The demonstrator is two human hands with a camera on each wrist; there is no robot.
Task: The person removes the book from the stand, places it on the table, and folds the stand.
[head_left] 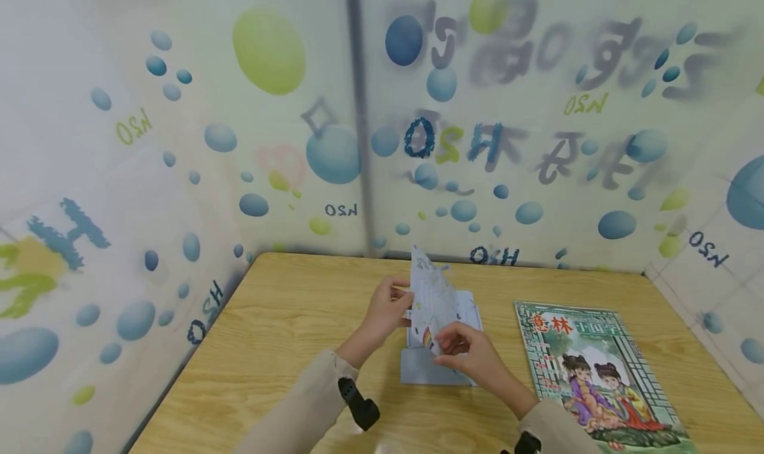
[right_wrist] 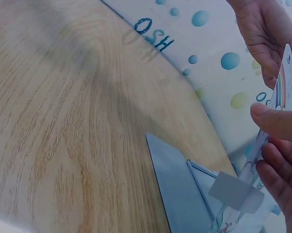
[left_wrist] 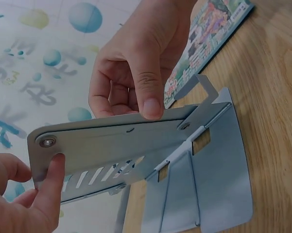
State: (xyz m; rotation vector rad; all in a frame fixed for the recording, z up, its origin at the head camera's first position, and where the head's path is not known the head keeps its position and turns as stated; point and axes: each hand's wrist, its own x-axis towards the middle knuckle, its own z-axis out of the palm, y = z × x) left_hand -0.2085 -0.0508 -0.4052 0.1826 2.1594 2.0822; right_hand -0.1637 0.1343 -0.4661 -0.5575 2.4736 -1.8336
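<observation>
A metal book stand with a printed panel (head_left: 431, 298) stands on the table, its panel raised at a steep tilt from a grey base plate (head_left: 425, 368). My left hand (head_left: 384, 311) pinches the panel's left edge, with one fingertip against its bare back in the left wrist view. On the opposite edge, my right hand (head_left: 471, 354) grips the panel between thumb and fingers. The left wrist view shows slots and a wire support (left_wrist: 196, 194) behind it. A rainbow print and a bent metal tab (right_wrist: 235, 191) show in the right wrist view.
To the right lies a magazine (head_left: 603, 368) with an illustrated cover, flat on the wooden table (head_left: 286, 335). Patterned sheeting (head_left: 268, 149) with bubbles and lettering rises behind the table and along both sides.
</observation>
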